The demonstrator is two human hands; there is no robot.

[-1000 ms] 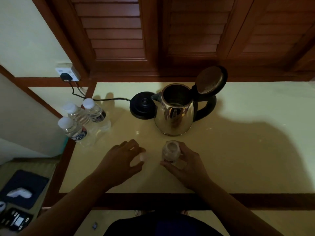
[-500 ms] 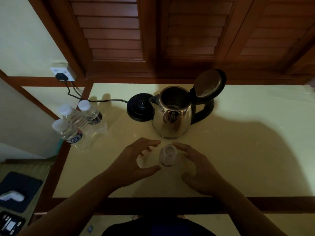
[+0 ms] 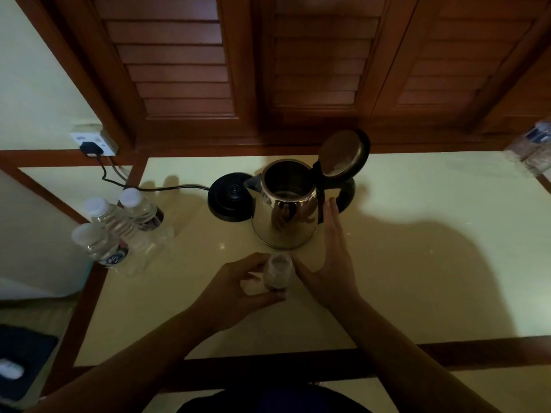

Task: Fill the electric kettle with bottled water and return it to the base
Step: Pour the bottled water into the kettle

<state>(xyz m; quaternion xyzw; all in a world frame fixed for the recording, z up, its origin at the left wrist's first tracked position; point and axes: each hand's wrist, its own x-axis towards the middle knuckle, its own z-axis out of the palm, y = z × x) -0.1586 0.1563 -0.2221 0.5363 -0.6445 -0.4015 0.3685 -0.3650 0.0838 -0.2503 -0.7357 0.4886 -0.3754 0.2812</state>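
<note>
Kettle (image 3: 284,216) sits lid-up just right of its base (image 3: 231,196). Left hand (image 3: 235,290) grips the open bottle (image 3: 277,274) near it, maybe palming the cap. Right hand (image 3: 332,257) has straight fingers beside the kettle's handle, holding nothing.

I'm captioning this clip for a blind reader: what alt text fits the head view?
A left hand holds an opened water bottle upright while the right hand reaches, fingers straight, toward an open-lidded steel kettle standing beside its black base; three capped bottles stand left.
</note>
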